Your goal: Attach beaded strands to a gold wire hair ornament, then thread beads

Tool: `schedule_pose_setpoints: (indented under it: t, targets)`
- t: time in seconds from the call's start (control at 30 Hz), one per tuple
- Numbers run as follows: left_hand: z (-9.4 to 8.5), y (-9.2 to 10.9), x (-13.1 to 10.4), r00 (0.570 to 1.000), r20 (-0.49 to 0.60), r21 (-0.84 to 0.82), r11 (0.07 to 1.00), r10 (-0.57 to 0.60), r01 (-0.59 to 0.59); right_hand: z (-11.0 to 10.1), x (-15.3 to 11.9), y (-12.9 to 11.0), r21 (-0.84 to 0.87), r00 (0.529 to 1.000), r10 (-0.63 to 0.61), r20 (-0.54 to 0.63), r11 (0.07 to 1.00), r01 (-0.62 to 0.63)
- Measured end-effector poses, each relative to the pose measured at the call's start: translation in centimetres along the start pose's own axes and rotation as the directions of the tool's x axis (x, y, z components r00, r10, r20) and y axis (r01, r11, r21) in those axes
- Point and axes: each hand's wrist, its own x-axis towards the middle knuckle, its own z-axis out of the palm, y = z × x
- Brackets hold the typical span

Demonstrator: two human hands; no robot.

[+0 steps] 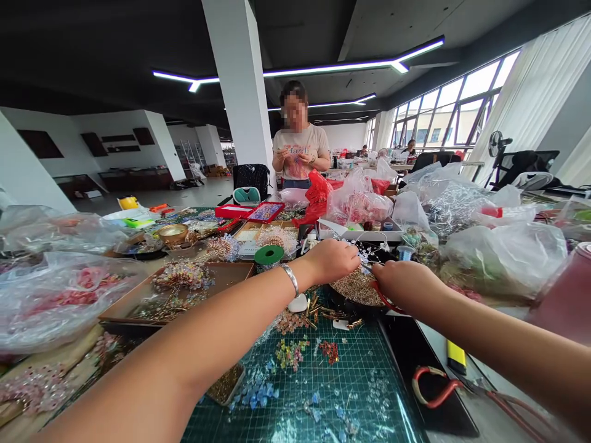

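Note:
My left hand (333,261) is closed in a pinch on a beaded wire spray (365,253) with small pale-blue flowers. In my right hand (406,282) is a pair of red-handled pliers (385,298), its metal tip pointing at the spray beside my left fingers. Whether the jaws touch the wire is too small to tell. Below both hands lies a black tray (344,303) full of thin gold wire pieces (360,288). Gold tube-like parts (314,311) lie scattered at its near left. My fingers partly hide the spray.
A green cutting mat (295,424) bears loose beads and blue flowers (258,394). Red-handled scissors (434,387) and a yellow-black object (456,357) lie at right. A brown box (226,271) and a green spool (269,255) stand left. Plastic bags flank the table; a person (300,144) stands opposite.

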Motion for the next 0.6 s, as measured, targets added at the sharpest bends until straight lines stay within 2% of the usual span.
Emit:
schedule_pose_setpoints:
  t: [0.17, 0.27, 0.33, 0.4, 0.47, 0.53, 0.6]
  targets:
    - [-0.9, 0.3, -0.2, 0.999, -0.016, 0.013, 1.000, -0.028, 0.028, 0.3, -0.3, -0.3, 0.022, 1.000, 0.011, -0.019, 1.000, -0.010]
    - [-1.7, 0.5, -0.4, 0.999, -0.029, 0.034, 0.999, -0.032, 0.033, -0.4, -0.6, -0.2, 0.040, 0.998, 0.034, -0.044, 0.999, -0.032]
    - [-2.2, 0.6, -0.8, 0.999, -0.038, 0.049, 0.998, -0.030, 0.032, -0.8, -1.8, 0.2, 0.067, 0.997, 0.050, -0.061, 0.997, -0.046]
    - [-2.6, 0.6, -1.6, 0.997, -0.052, 0.059, 0.997, -0.049, 0.052, -0.3, -4.6, 0.8, 0.104, 0.997, 0.059, -0.053, 0.993, -0.054]
    - [-3.1, 0.4, -2.5, 0.992, -0.077, 0.062, 0.993, -0.096, 0.101, 2.1, -8.9, 1.1, 0.151, 0.997, 0.075, 0.014, 0.986, -0.076]
    - [-3.6, 0.1, -3.4, 0.983, -0.109, 0.053, 0.986, -0.150, 0.157, 6.1, -14.2, 0.5, 0.241, 0.979, 0.113, 0.169, 0.959, -0.152]
    - [-3.9, -0.2, -3.9, 0.974, -0.136, 0.032, 0.982, -0.181, 0.187, 10.3, -19.2, -0.8, 0.359, 0.962, 0.141, 0.235, 0.907, -0.221]
